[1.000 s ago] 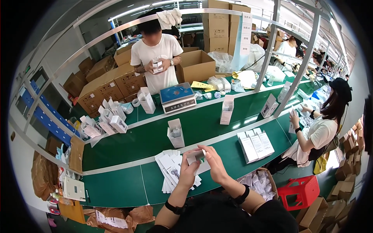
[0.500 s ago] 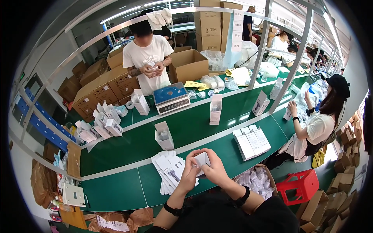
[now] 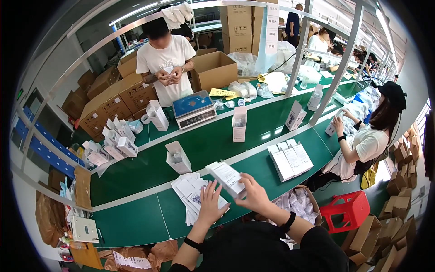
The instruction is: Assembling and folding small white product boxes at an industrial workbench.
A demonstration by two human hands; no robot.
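Observation:
My right hand grips the near end of a white printed carton, which is held tilted above the green bench. My left hand has its fingers spread, over the right side of a fanned pile of flattened white cartons. Whether it touches them I cannot tell. Just beyond the pile, a white carton with raised flaps stands on the green belt, something clear inside it. Three white cartons lie side by side on the bench to the right.
Another open carton stands farther along the belt. A blue-topped scale sits across it, before a co-worker in white. A second co-worker works at right. Near my right arm are a box of wrapped items and a red stool.
My left hand has let go of the carton and moved left with fingers spread. My right hand keeps hold of the carton, now turned so that a long printed side shows.

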